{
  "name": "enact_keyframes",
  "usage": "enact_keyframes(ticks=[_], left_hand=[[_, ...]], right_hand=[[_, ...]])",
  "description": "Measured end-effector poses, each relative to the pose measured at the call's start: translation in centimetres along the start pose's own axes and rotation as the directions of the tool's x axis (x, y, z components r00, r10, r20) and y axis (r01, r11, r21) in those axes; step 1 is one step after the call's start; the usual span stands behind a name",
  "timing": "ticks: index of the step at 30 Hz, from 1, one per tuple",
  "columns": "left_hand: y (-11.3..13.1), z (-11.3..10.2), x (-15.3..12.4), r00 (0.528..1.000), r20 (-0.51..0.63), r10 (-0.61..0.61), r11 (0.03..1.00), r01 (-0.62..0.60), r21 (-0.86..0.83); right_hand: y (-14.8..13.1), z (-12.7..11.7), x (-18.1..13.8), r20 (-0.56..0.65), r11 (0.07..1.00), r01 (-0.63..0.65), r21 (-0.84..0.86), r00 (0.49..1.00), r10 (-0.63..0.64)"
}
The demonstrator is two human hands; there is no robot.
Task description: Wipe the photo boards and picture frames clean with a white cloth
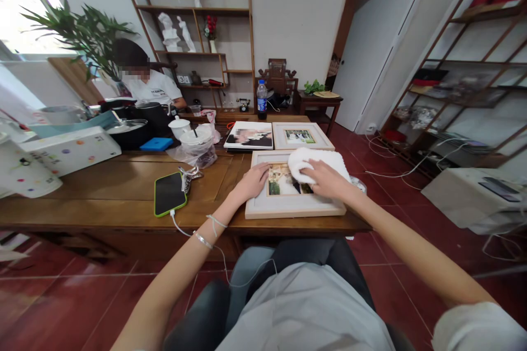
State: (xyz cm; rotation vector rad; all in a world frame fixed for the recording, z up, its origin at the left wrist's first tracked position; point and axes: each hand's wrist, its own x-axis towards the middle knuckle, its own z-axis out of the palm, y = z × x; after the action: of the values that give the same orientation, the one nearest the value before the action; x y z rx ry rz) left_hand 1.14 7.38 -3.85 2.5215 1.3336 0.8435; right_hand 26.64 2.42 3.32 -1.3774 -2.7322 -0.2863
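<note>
A white picture frame [296, 209] with a photo behind its mat lies flat near the front edge of the wooden table. My left hand [253, 180] lies on the frame's left border, fingers stretched out over it. On the upper right part of the frame, my right hand [323, 175] grips a fluffy white towel [335, 160], pressing it on the glass. Towel and fingers cover part of the photo. Just behind is a second white picture frame [323, 143], and to its left a photo panel [251, 137] lies on a stack.
A phone [169, 194] with a green case and white cable lies left on the table [123, 175]. Bagged cups [195, 140], a blue box [156, 144], a white carton [78, 151] and a drink bottle [262, 100] stand farther back. Another person [154, 86] sits at the far left.
</note>
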Motion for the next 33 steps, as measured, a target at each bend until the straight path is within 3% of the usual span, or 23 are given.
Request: enact_keyframes(ticks=[4,9,13,18,21,24,28,33], left_hand=[[0.0,-0.1,0.0,1.000,0.010,0.003,1.000,-0.003,0.007],[-0.1,-0.1,0.0,1.000,0.014,0.015,1.000,-0.015,0.013],[-0.3,0.2,0.1,1.000,0.004,0.017,1.000,-0.017,-0.002],[-0.1,0.1,0.0,1.000,0.011,-0.001,1.000,0.001,0.001],[0.1,-0.1,0.0,1.000,0.024,-0.008,1.000,0.008,-0.005],[0.2,-0.2,0.0,1.000,0.028,-0.001,1.000,0.001,0.000],[0.1,-0.1,0.0,1.000,0.026,0.004,1.000,-0.004,0.011],[-0.2,0.3,0.0,0.999,0.019,0.028,1.000,-0.028,0.008]], right_hand=[[2.8,1.0,3.8,-0.052,0.998,-0.059,-0.033,0.997,0.057],[2.5,1.7,5.4,0.005,0.997,-0.040,-0.061,0.999,0.040],[0.8,1.2,3.1,0.070,0.997,0.029,-0.067,0.997,-0.024],[-2.8,-1.7,-2.7,0.194,0.997,0.069,0.028,0.978,-0.073],[-5.2,-3.4,-5.8,0.213,0.992,0.068,0.103,0.973,-0.089],[-6.4,-3.9,-6.8,0.211,0.990,0.050,0.134,0.974,-0.078],[-5.2,-2.2,-4.9,0.171,0.994,-0.003,0.112,0.985,-0.016],[-0.6,0.8,0.1,0.047,0.998,-0.002,0.055,0.999,-0.001]])
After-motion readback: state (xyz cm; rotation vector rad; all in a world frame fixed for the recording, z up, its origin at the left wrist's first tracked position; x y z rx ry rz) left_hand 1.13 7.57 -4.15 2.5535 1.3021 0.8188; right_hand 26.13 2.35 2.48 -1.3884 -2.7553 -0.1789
